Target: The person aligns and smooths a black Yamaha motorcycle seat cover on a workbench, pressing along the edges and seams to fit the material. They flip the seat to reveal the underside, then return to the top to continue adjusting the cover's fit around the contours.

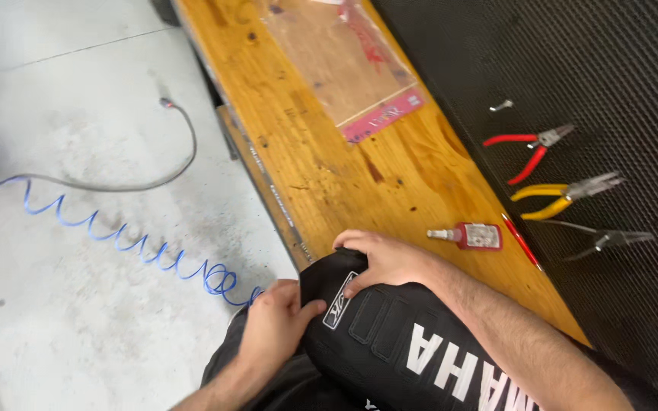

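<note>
A black padded seat [390,335] with white lettering and a small patch lies across the near end of a wooden workbench [329,167]. My left hand [276,323] grips its left side, thumb on top of the cover. My right hand [386,259] presses on the seat's front tip, fingers curled over the edge. Both forearms reach in from the bottom of the view.
A small red bottle [472,236] lies on the bench beside my right hand. Red pliers [527,148], yellow pliers [565,194] and black pliers [603,240] rest on a black mesh mat [573,68]. A clear plastic bag [344,61] lies further up. A blue coiled hose [116,236] crosses the floor.
</note>
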